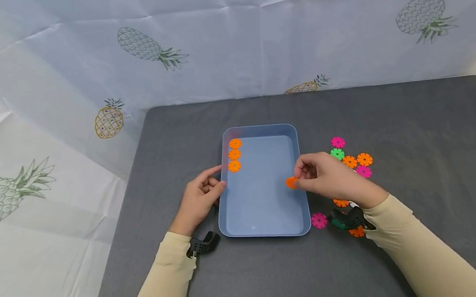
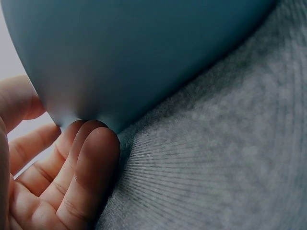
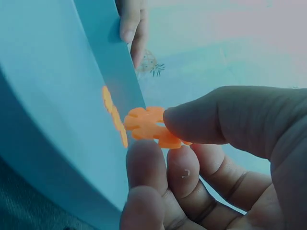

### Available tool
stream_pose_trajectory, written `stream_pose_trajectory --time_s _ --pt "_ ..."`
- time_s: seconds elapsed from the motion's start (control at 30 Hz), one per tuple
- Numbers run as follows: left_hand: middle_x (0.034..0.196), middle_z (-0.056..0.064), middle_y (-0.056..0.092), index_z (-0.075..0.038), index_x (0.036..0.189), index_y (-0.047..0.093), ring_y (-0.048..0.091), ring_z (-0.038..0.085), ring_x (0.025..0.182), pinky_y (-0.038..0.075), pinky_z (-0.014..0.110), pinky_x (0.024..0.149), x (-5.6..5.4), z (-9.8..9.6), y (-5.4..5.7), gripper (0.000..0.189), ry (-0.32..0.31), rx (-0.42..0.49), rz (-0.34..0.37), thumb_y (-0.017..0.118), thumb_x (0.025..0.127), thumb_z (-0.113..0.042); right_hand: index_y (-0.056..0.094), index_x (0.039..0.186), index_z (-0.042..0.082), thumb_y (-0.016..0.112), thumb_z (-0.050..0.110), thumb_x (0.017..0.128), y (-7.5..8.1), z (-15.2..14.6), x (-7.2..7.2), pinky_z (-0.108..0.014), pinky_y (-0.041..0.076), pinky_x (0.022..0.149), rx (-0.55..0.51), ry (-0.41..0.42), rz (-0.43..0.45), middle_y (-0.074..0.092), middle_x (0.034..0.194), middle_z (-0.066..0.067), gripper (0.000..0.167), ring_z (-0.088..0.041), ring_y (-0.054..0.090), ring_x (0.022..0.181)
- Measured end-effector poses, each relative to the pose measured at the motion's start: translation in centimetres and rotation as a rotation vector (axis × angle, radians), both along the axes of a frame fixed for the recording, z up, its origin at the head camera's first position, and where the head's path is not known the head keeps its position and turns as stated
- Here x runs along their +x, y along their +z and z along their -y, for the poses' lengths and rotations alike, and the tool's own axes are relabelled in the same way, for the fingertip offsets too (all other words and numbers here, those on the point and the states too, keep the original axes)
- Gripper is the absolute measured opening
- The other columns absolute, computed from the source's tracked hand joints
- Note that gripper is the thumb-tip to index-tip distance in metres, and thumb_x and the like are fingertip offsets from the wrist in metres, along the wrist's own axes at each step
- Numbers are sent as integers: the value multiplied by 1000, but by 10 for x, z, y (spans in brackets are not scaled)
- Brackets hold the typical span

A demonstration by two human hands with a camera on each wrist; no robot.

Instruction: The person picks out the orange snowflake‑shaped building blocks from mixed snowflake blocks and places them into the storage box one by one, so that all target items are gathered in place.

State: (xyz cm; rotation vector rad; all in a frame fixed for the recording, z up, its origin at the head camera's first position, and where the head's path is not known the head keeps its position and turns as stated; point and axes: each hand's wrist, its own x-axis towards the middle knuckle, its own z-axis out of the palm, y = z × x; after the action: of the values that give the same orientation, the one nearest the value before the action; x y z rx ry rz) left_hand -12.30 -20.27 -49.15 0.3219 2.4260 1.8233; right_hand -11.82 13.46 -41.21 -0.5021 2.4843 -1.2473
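A shallow blue tray (image 1: pixel 259 187) lies on the table. My left hand (image 1: pixel 200 197) holds its left side, with fingers against the outer wall and a fingertip (image 3: pixel 128 29) over the rim in the right wrist view. Above the tray's right part, my right hand (image 1: pixel 325 176) pinches an orange notched plastic disc (image 3: pixel 146 125) between thumb and fingers. Inside the tray, along the upper left wall, three orange discs (image 1: pixel 234 154) form a row; they look edge-on in the right wrist view.
Right of the tray lie several loose discs: pink (image 1: pixel 338 142), green (image 1: pixel 337 154), orange (image 1: pixel 365 159) and others partly hidden by the right arm. A pink disc (image 1: pixel 319 220) lies beside the tray's lower right corner. A pineapple-print curtain (image 1: pixel 250 52) hangs behind the dark grey table (image 1: pixel 437 178).
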Motion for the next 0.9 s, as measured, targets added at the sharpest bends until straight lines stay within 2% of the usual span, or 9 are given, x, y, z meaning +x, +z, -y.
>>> stream_pose_trajectory --time_s 0.17,0.33,0.73,0.9 --pt "89 14 66 -3 147 59 57 16 60 52 27 58 -2 1 -2 46 -8 2 2 69 102 -12 66 93 7 74 6 92 -1 8 -4 -28 52 65 -11 -15 17 64 81 -5 8 -21 59 73" --pt "87 11 65 -3 146 60 56 15 60 51 27 58 -2 2 -3 46 -4 8 -5 69 102 -11 66 94 6 74 8 92 -2 18 -7 -29 53 65 -47 -10 29 64 83 -5 8 -22 61 74" --pt "88 15 65 1 146 59 57 17 60 53 28 59 -3 3 0 47 -12 16 -5 70 102 -11 67 91 8 74 8 92 4 45 -11 -29 46 61 -54 18 4 64 81 -4 8 -21 58 71" --pt "89 13 66 0 146 59 58 17 61 54 28 59 -1 2 1 47 -10 8 -2 69 102 -11 67 91 8 76 9 92 3 53 -14 -29 47 62 -56 25 -3 64 82 -4 9 -21 58 71"
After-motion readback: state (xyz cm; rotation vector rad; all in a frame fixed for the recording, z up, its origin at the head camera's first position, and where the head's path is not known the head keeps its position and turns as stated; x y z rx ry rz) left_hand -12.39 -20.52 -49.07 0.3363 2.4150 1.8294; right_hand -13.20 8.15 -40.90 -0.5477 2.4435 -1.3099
